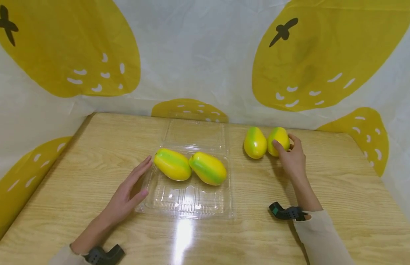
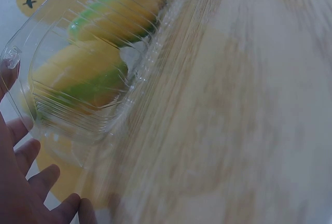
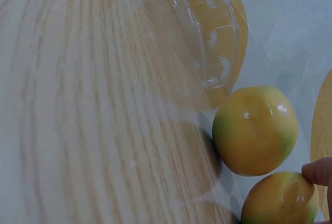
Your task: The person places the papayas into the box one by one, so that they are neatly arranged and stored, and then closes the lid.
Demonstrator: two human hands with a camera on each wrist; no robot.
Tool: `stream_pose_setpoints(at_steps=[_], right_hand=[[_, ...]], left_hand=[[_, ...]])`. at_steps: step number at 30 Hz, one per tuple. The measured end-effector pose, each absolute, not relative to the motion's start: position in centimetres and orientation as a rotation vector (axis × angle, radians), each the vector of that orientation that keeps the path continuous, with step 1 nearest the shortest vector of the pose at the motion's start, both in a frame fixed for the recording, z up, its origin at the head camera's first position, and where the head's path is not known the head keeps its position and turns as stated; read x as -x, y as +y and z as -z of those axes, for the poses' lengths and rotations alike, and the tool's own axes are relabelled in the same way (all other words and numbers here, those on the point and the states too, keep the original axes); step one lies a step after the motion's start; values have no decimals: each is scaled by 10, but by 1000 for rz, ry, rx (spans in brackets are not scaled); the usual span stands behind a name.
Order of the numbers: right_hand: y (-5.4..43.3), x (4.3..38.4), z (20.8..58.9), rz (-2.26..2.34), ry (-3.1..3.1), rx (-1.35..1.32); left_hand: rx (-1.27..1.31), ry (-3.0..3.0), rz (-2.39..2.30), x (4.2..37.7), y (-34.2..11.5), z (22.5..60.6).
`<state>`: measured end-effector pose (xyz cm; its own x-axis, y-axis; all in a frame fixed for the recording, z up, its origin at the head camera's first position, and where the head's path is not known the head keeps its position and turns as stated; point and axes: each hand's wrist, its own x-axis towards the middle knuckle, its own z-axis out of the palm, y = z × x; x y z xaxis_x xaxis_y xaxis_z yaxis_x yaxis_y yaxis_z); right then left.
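A clear plastic clamshell box point(image 1: 188, 206) lies with its lid folded back on the table. Two yellow-and-green papayas, a left one point(image 1: 173, 164) and a right one point(image 1: 208, 168), rest side by side in its tray. My left hand point(image 1: 125, 197) is at the box's left edge, fingers extended; in the left wrist view its fingers point(image 2: 42, 180) are close to the clear wall. To the right of the box stand two more papayas. My right hand point(image 1: 292, 156) grips the farther-right papaya point(image 1: 279, 141) between thumb and fingers, while the other papaya point(image 1: 255, 142) stands beside it untouched.
The wooden table point(image 1: 264, 243) ends at a white cloth point(image 1: 198, 55) with large yellow fruit prints, behind and at the sides. The raised lid point(image 1: 195, 134) lies toward the back. Black wrist devices point(image 1: 286, 212) sit on both wrists.
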<state>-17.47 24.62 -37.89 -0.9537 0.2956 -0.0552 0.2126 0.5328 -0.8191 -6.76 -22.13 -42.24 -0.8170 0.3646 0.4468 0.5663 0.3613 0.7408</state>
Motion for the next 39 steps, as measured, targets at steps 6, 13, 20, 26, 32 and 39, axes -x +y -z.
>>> stream_pose_setpoints(at_steps=[6, 13, 20, 26, 32, 39], right_hand=[[246, 174, 379, -1436, -2653, 458], [248, 172, 372, -1474, -2608, 527], [243, 166, 349, -1590, -2461, 403], [230, 158, 334, -1612, -2422, 261], [211, 146, 325, -1645, -2377, 75], [190, 134, 318, -1610, -2353, -176]], left_hand=[[854, -2400, 1440, 66, -221, 420], [857, -2409, 1436, 70, -221, 420], [873, -2384, 1435, 71, -220, 420], [866, -2384, 1445, 70, -220, 421], [861, -2388, 1449, 69, -221, 422], [844, -2406, 1449, 68, -220, 422]])
